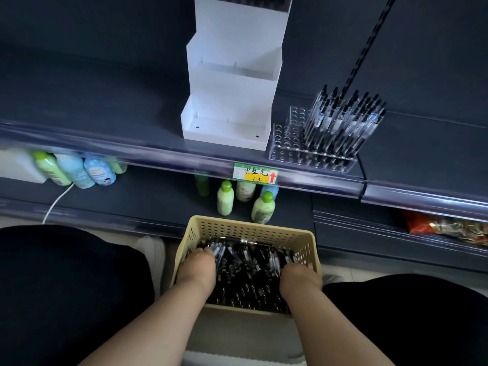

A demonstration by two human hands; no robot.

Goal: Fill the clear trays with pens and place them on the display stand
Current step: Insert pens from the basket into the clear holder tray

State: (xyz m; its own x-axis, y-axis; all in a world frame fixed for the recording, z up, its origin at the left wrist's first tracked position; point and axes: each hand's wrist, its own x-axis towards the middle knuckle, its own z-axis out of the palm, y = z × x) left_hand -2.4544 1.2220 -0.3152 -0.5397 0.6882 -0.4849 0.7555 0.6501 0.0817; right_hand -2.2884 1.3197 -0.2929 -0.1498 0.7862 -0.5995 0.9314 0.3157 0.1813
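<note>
Both bare forearms reach forward and down, left hand and right hand knuckles-up, fingertips hidden below.

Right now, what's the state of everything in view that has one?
clear tray: on shelf, right part filled with upright pens, left holes empty
display stand: beside tray, lower tiers empty
basket: holds loose pens
left hand: down in basket, grip hidden
right hand: same
</note>
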